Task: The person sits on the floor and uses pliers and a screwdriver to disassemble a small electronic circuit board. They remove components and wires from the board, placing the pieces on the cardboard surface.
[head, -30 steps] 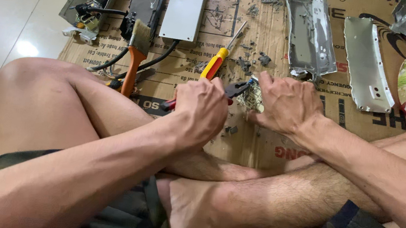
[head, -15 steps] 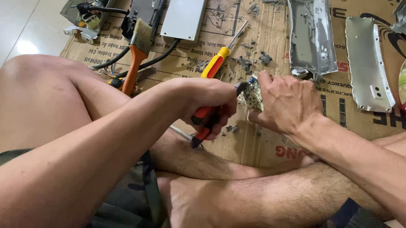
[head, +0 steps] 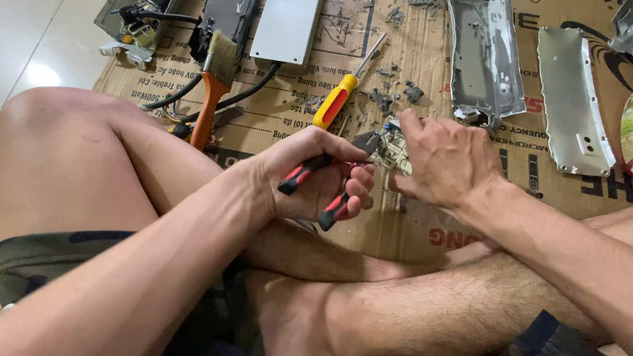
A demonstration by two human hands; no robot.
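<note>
While the left hand (head: pixel 309 177) grips red-and-black pliers (head: pixel 323 186), the right hand (head: pixel 446 161) pinches a small circuit board (head: pixel 390 148).
The plier tips meet the board between both hands, above the crossed legs. At twelve o'clock lies a yellow-handled screwdriver (head: pixel 337 101); at ten o'clock an orange-handled paintbrush (head: pixel 213 87); all on flattened cardboard (head: pixel 419 234) on the floor.

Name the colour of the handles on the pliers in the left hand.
Red and black, seen in the head view: pliers, left hand.

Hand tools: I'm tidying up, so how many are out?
3: pliers in the left hand, yellow-handled screwdriver and orange-handled paintbrush on the cardboard. More may be hidden.
</note>
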